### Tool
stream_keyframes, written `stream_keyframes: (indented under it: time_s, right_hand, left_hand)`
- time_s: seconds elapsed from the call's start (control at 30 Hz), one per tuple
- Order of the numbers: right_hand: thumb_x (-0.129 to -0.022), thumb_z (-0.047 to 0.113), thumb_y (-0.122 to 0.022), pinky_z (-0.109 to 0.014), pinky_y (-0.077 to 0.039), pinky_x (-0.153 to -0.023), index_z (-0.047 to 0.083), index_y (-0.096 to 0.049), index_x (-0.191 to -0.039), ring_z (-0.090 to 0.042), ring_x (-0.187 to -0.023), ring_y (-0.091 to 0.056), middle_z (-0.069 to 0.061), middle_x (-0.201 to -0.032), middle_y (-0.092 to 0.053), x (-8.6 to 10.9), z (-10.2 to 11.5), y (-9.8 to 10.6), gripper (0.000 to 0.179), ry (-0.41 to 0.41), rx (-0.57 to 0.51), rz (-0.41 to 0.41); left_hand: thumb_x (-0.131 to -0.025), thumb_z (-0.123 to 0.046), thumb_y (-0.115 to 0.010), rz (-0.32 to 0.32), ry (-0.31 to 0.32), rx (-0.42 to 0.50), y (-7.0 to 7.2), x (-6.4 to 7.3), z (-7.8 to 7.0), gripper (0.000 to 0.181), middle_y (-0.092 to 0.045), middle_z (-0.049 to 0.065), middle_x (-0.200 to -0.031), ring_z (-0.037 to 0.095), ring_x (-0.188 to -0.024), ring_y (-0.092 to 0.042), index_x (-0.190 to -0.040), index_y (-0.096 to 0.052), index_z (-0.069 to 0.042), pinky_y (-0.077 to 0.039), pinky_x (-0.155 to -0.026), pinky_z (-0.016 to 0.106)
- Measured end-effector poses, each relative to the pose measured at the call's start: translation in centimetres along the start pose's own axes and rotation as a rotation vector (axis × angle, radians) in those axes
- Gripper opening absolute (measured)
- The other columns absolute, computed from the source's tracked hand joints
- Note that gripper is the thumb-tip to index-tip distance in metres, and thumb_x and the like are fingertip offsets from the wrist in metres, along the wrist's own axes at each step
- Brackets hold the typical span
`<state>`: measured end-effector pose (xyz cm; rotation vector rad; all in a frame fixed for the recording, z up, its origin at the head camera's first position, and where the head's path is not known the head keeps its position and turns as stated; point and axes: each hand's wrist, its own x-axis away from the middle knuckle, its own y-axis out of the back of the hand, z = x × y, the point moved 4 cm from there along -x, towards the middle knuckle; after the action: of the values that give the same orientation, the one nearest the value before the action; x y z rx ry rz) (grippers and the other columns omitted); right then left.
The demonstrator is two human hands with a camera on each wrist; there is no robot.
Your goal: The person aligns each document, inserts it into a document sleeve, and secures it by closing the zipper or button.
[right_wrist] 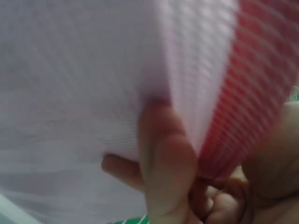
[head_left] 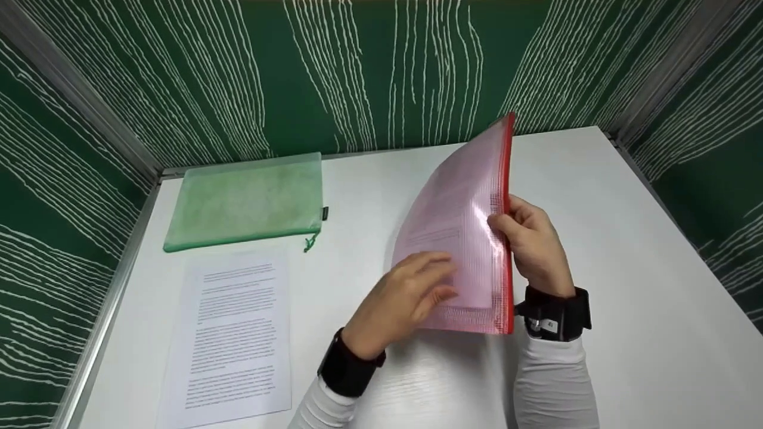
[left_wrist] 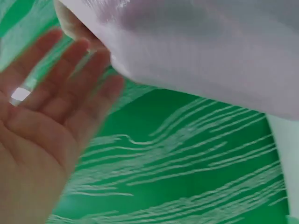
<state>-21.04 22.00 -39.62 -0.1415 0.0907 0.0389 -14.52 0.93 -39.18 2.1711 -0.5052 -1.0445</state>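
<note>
One pink pouch (head_left: 453,196), red edge (head_left: 508,173) pinched by right hand (head_left: 539,250) — left hand (head_left: 400,301) spread-fingered — tabletop (head_left: 647,268) stretching rightward.

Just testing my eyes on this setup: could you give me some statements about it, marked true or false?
1. The right hand grips the red-edged, translucent pink plastic pouch. True.
2. The printed white paper sheet lies nearer the person than the flat, rectangular green pouch. True.
3. The left hand grips the sheet. False: the left hand is by the pink pouch, fingers loosely extended.
4. The green pouch stands upright. False: it lies flat on the white table.
</note>
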Motion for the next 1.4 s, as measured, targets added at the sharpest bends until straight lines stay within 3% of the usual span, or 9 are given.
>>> stream_keyframes:
  time_s: [0.2,0.37,0.53,0.63,0.7,0.87,0.97,1.13,1.4]
  right_hand:
    - [-0.102,-0.007,-0.048,-0.03,-0.06,-0.07,-0.007,-0.055,-0.136,-0.02,-0.085,-0.073,-0.013,-0.107,-0.072,0.0,0.4,1.1,0.035,0.054,-0.124,0.001]
    - [-0.103,-0.006,-0.05,-0.031,-0.061,-0.07,-0.003,-0.06,-0.133,-0.022,-0.086,-0.074,-0.014,-0.109,-0.072,-0.3,0.8,2.3,0.032,0.117,-0.197,0.029]
    - [-0.105,-0.003,-0.05,-0.03,-0.06,-0.071,-0.004,-0.059,-0.135,-0.021,-0.087,-0.074,-0.014,-0.11,-0.072,-1.8,1.0,4.1,0.032,0.136,-0.225,0.092]
    - [-0.106,-0.001,-0.05,-0.03,-0.06,-0.073,-0.002,-0.056,-0.14,-0.021,-0.091,-0.073,-0.013,-0.114,-0.072,-2.9,0.7,5.3,0.035,0.093,-0.203,0.136]
    - [-0.106,0.0,-0.051,-0.03,-0.06,-0.074,0.0,-0.054,-0.144,-0.02,-0.094,-0.072,-0.012,-0.116,-0.071,-3.7,0.4,6.2,0.038,0.059,-0.166,0.169]
    - [-0.106,0.009,-0.057,-0.027,-0.058,-0.071,-0.006,-0.048,-0.143,-0.015,-0.089,-0.07,-0.008,-0.106,-0.071,-5.6,-1.2,8.8,0.041,-0.054,0.02,0.204]
    - [-0.107,0.017,-0.057,-0.025,-0.055,-0.069,-0.011,-0.046,-0.139,-0.009,-0.081,-0.065,0.001,-0.094,-0.069,-6.7,-2.8,10.0,0.044,-0.169,0.242,0.181]
    - [-0.107,0.021,-0.054,-0.025,-0.055,-0.072,-0.016,-0.041,-0.14,-0.007,-0.079,-0.06,0.003,-0.094,-0.061,-8.1,-5.3,11.3,0.052,-0.338,0.544,0.178]
    - [-0.105,0.014,-0.052,-0.025,-0.055,-0.077,-0.022,-0.028,-0.145,-0.009,-0.081,-0.06,-0.006,-0.098,-0.059,-9.0,-6.6,11.5,0.059,-0.392,0.622,0.267]
  left_hand:
    - [-0.106,-0.019,-0.057,-0.118,0.387,0.034,0.3,0.7,5.7,0.037,-0.066,0.022,-0.123,0.036,-0.116,-0.064,-0.128,-0.062,0.009,-0.051,-0.101,0.045]
    - [-0.11,-0.024,-0.048,-0.041,0.66,0.152,-0.2,2.1,9.6,0.042,-0.066,0.027,-0.12,0.041,-0.113,-0.064,-0.128,-0.06,0.012,-0.05,-0.098,0.052]
    - [-0.107,-0.019,-0.056,0.038,0.77,0.485,-1.4,2.5,11.7,0.032,-0.072,0.015,-0.102,0.021,-0.088,-0.067,-0.118,-0.067,0.008,-0.056,-0.08,0.036]
    - [-0.102,-0.01,-0.064,0.004,0.814,0.673,-2.2,2.2,12.2,0.021,-0.068,0.006,-0.085,0.011,-0.068,-0.061,-0.111,-0.067,0.009,-0.052,-0.063,0.025]
    - [-0.099,-0.004,-0.066,-0.039,0.832,0.719,-2.5,1.8,12.4,0.016,-0.064,0.002,-0.077,0.009,-0.059,-0.058,-0.106,-0.066,0.01,-0.05,-0.056,0.023]
    - [-0.094,-0.002,-0.07,-0.103,0.844,0.581,-2.7,0.7,12.7,0.011,-0.059,0.001,-0.071,0.008,-0.052,-0.054,-0.093,-0.065,0.008,-0.047,-0.048,0.02]
    - [-0.093,-0.003,-0.072,-0.084,0.859,0.447,-3.2,0.2,13.1,0.012,-0.062,0.002,-0.071,0.006,-0.05,-0.054,-0.089,-0.065,0.005,-0.046,-0.048,0.02]
    - [-0.09,-0.006,-0.074,-0.061,0.915,0.315,-4.1,-0.3,13.9,0.014,-0.07,0.006,-0.07,0.005,-0.046,-0.053,-0.081,-0.066,0.001,-0.043,-0.047,0.019]
    - [-0.088,-0.009,-0.076,-0.042,0.986,0.217,-5.5,-1.3,14.6,0.017,-0.065,0.002,-0.061,0.008,-0.045,-0.056,-0.074,-0.067,-0.002,-0.043,-0.047,0.02]
